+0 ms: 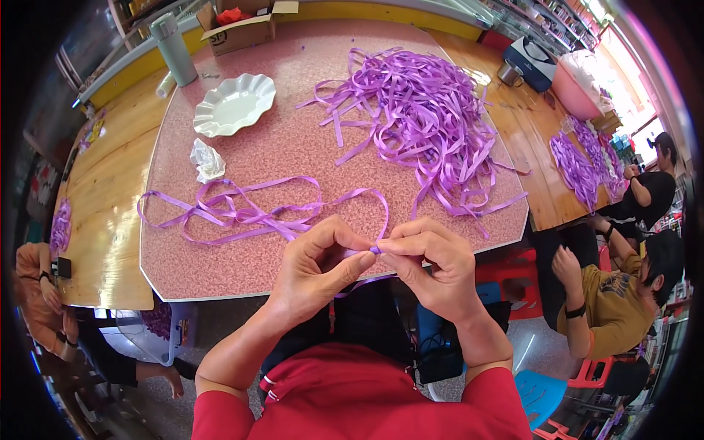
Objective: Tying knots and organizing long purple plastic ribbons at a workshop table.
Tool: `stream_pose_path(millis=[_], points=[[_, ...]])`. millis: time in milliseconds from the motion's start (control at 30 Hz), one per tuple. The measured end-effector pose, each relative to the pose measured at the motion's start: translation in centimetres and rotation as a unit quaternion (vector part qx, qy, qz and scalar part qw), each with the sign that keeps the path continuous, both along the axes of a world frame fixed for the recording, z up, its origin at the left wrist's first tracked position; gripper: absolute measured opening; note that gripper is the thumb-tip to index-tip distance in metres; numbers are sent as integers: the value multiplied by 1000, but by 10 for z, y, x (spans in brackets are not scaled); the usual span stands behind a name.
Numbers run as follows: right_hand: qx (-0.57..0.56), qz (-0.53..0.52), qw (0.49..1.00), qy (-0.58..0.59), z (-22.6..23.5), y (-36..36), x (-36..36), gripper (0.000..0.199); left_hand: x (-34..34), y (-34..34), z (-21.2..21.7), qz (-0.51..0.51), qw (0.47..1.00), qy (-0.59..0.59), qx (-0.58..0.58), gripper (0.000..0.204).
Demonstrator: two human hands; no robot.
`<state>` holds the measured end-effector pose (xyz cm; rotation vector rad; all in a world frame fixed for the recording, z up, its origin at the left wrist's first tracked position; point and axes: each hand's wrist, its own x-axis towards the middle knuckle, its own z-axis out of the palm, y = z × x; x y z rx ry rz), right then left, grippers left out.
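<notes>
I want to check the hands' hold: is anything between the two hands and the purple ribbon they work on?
Nothing visible. The left hand and the right hand both pinch the purple ribbon directly, fingertips meeting on it.

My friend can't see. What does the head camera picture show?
Two hands, left and right, pinch a purple ribbon at the edge of a pink table. Farther back lie a big ribbon pile, a white dish and a crumpled tissue.
</notes>
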<state>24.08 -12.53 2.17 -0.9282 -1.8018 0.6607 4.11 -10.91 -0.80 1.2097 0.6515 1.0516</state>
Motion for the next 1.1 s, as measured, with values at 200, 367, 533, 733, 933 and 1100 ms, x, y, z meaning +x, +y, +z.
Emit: stream_pose_path(millis=[200, 367, 533, 733, 933, 1100], points=[[-18, 14, 999, 27, 1, -2, -1, 18, 0, -3, 2, 1, 1000, -5, 27, 7], [-14, 1, 999, 38, -2, -4, -2, 19, 0, -1, -2, 10, 999, -19, 35, 6], [41, -2, 999, 11, -3, -3, -5, 18, 0, -1, -3, 7, 999, -22, 30, 6], [67, 5, 998, 1, -7, -2, -3, 18, 2, -1, -4, 25, 998, -16, 53, 6], [-41, 43, 994, 89, -7, -3, 1, 15, 1, 0, -3, 47, 992, 12, 114, 6], [-109, 61, 979, 160, -9, -6, -2, 15, 1, 2, -4, 65, 985, 29, 158, 8]])
